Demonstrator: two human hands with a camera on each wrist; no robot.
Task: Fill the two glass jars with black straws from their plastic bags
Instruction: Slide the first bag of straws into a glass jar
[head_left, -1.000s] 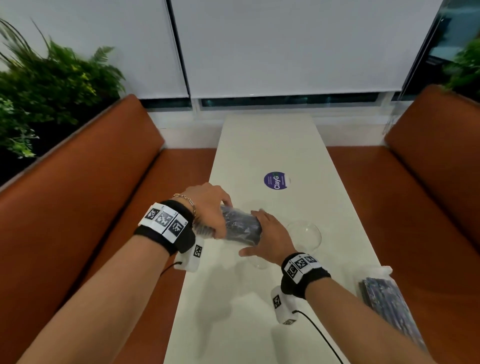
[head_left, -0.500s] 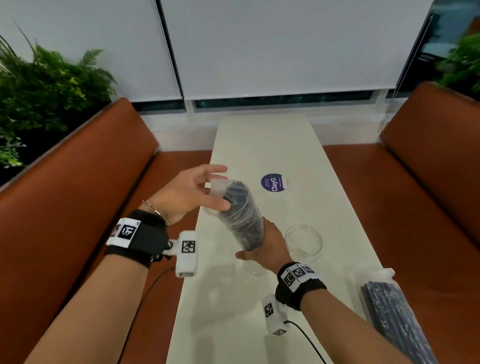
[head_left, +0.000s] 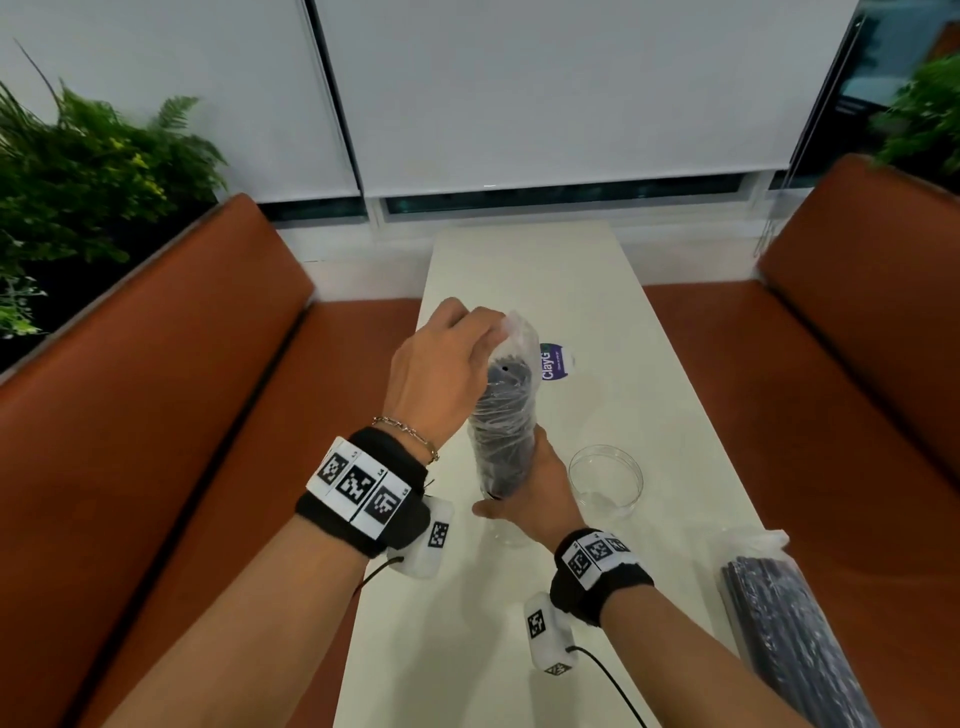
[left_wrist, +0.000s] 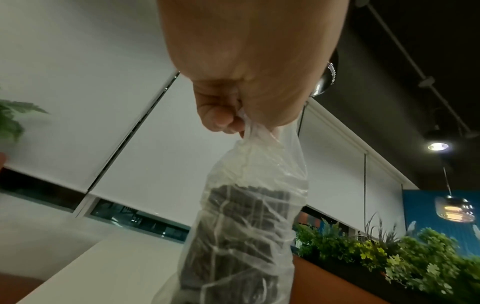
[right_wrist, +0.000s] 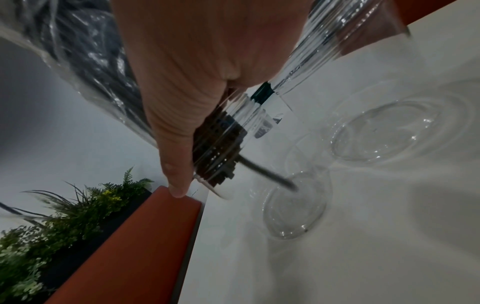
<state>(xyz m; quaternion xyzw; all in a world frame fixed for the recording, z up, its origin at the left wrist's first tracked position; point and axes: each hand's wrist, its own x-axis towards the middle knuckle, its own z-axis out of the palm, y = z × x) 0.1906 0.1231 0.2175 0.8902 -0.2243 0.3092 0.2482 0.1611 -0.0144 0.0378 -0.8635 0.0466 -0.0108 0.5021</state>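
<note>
A clear plastic bag of black straws stands nearly upright over the table, open end down. My left hand pinches the bag's twisted top. My right hand grips its lower end. In the right wrist view straw ends show at the bag's mouth, and one straw sticks out toward a glass jar below. In the head view my right hand and the bag mostly hide that jar. The second glass jar stands empty just to the right.
A second bag of black straws lies at the table's near right edge. A round purple sticker is on the tabletop behind the bag. Orange bench seats flank the narrow table, with plants behind them.
The bag has swung from lying across my hands to nearly upright. My left hand has moved from its side up to the top and now pinches it. My right hand stays low.
</note>
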